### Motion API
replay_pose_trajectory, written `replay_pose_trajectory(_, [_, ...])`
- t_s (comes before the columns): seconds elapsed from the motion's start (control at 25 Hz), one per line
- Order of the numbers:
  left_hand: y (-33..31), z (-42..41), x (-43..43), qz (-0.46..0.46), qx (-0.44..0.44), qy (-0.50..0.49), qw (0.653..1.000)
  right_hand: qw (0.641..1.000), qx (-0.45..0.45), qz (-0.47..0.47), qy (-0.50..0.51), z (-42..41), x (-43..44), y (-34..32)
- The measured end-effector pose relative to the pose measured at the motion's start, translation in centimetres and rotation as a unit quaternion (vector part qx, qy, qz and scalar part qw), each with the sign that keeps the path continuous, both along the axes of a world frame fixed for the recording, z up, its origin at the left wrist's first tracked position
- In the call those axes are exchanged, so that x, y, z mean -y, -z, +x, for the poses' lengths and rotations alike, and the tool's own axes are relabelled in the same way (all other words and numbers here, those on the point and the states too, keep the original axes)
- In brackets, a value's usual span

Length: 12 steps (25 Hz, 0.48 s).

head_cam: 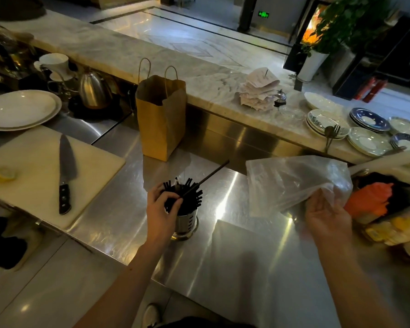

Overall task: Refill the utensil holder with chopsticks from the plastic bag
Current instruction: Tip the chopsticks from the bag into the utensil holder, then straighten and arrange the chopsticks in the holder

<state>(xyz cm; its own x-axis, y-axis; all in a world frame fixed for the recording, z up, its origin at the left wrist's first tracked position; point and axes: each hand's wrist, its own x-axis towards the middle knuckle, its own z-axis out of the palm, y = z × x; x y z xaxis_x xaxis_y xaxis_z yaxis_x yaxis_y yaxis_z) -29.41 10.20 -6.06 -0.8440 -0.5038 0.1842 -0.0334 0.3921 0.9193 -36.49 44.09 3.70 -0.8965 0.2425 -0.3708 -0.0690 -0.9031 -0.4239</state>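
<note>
A steel utensil holder [186,224] stands on the metal counter, packed with several black chopsticks [194,194] that fan out at the top. My left hand [160,213] is wrapped around the bundle from the left. One long chopstick [210,175] sticks out slanting up to the right from between my fingers. To the right, my right hand [327,216] pinches the edge of a clear plastic bag [291,183], held up off the counter and looking limp; I cannot tell what is inside.
A brown paper bag [160,121] stands behind the holder. A white cutting board [33,176] at left carries a knife [65,169] and a lemon piece [4,174]. Plates [365,129] lie on the marble ledge at right. Orange and yellow items [372,204] crowd the right edge.
</note>
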Motion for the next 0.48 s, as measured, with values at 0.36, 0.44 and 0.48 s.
replay_pose_trajectory(0.36, [1.2,0.3,-0.2,-0.008,0.02,-0.007,1.0,0.99,0.135,0.008,-0.043,2.8,2.7,7.8])
replay_pose_trajectory(0.44, [1.2,0.4,-0.2,-0.008,0.024,-0.004,1.0,0.982,0.18,0.019,-0.055,3.8,3.1,9.6])
replay_pose_trajectory(0.48, [1.2,0.4,-0.2,-0.008,0.025,-0.003,1.0,0.979,0.194,0.019,-0.062,4.6,3.1,10.1])
